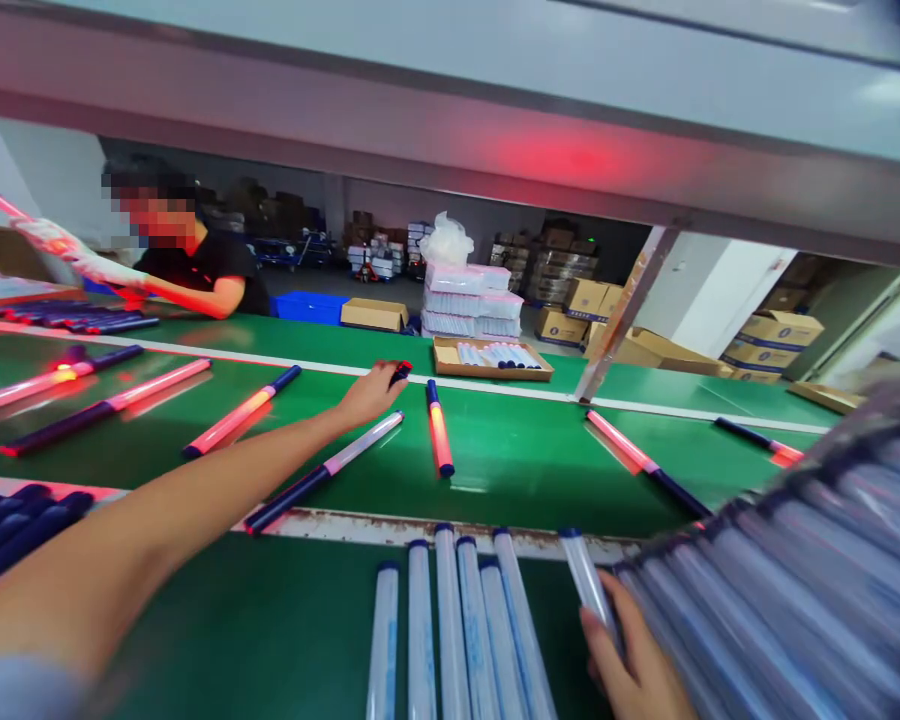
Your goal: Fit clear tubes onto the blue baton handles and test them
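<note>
My left hand (373, 393) reaches out over the green conveyor belt (525, 450), its fingers closed around a small dark piece with a red tint (400, 374); the rest of that piece is hidden. Just below this hand lies an unlit light stick (360, 445), and to its right a glowing red light stick (439, 430). My right hand (637, 655), low at the right, grips a clear-white light stick (589, 580) with a dark cap between thumb and fingers. Beside it, several similar white sticks (454, 620) lie in a row on the near green surface.
A large stack of wrapped sticks (787, 570) fills the right side. Dark-handled sticks (22, 530) lie at left. Across the belt stand a gloved co-worker (195, 270) holding a lit stick, and a cardboard tray (491, 360). A metal post (622, 315) and overhead shelf (420, 120) frame the view.
</note>
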Available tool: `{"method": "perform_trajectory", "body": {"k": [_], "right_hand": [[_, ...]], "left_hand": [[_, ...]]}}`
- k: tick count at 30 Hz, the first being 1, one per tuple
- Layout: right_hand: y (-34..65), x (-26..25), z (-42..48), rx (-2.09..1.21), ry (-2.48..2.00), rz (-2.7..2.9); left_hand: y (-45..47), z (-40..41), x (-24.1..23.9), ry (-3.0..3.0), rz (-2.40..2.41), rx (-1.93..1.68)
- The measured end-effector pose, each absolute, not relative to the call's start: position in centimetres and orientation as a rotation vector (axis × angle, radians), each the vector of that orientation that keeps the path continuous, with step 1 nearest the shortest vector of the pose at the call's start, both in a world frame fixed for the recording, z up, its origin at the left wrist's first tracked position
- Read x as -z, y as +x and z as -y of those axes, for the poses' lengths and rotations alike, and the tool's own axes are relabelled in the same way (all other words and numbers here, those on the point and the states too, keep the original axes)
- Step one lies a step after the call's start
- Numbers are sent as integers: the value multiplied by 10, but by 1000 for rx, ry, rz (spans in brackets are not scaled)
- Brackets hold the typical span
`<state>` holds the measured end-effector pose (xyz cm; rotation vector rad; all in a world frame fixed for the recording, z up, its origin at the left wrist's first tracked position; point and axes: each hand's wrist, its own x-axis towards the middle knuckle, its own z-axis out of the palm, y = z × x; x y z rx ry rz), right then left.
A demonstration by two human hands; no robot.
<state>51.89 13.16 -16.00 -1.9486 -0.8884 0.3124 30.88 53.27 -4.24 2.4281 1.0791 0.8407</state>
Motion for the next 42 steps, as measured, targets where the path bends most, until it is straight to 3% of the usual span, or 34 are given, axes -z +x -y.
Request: {"method": "perform_trajectory", "body": {"k": [3, 8, 12, 18, 30, 42], "right_hand": [[509, 128, -126, -356, -1777, 857], [465, 58, -126, -591, -950, 627], [413, 25, -140, -841, -641, 491], [355, 37, -137, -884, -580, 528], [353, 44, -126, -812, -583, 569], [357, 42, -119, -837, -480, 689]], "left_hand": [[275, -429, 45, 2202, -933, -865], [217, -235, 83, 1462, -557, -530], [192, -158, 111, 1389, -487, -374], [186, -150, 128, 1465, -371, -394], [187, -139, 112, 1682, -529, -543], [188, -147, 118, 919, -102, -149]]}}
